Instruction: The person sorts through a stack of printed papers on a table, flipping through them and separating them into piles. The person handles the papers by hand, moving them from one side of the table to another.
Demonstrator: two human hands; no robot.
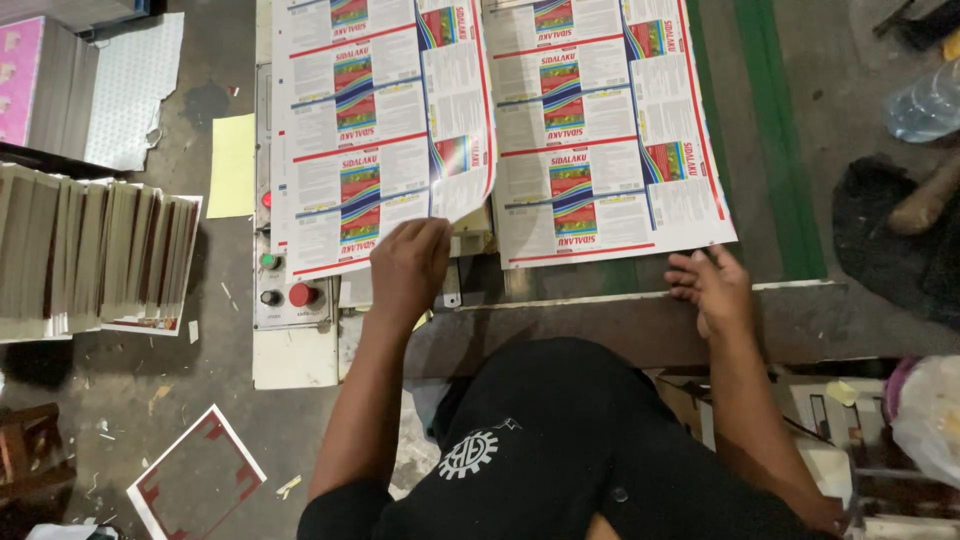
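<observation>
My left hand point(408, 262) was closed in a pinch on the near edge of the left printed sheet point(385, 130), close to its near right corner, which had curled up off the stack. That sheet lay directly ahead of the hand, its long axis running away from me across the surface point(560, 325). My right hand point(712, 288) rested open, fingers spread and pointing left, just at the near right corner of the right printed sheet point(605, 130); I could not tell whether the fingertips touched the paper or only the surface beside it. The two sheets lay side by side, long edges nearly meeting, each in front of its own hand, so the left hand was the nearer to the lifted one. Below the left sheet sat a control panel point(285, 290) with a green and a red button. Off to my left, a stack of cut cards point(95, 250) stood on edge, and a yellow paper point(232, 165) lay on the floor point(200, 400).
</observation>
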